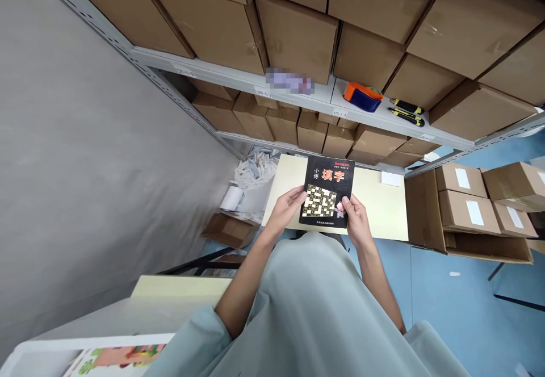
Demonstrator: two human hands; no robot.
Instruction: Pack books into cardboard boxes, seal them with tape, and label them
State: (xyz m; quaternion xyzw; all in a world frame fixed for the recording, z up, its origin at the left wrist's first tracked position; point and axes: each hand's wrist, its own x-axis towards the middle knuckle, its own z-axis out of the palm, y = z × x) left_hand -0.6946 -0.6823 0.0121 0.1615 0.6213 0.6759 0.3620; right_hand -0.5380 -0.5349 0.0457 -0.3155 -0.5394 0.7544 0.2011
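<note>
Crossword book point(327, 170), black cover, held over pale-yellow tabletop point(378, 212), left hand point(284, 211) and right hand point(357, 219) gripping side edges. Right fingers mostly hidden behind, tiny print unreadable tbh. Purplish thing point(289, 81) on shelf point(302, 102) pixelated; colorful booklet point(123, 357) cut off bottom left.

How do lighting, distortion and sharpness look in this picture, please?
In the head view, light is soft, with small glints on an upper carton; the shelf slants, apparently from wide-lens distortion; the book has a legible large title, its smallest print isn't; pixelation masks one shelf item.
</note>
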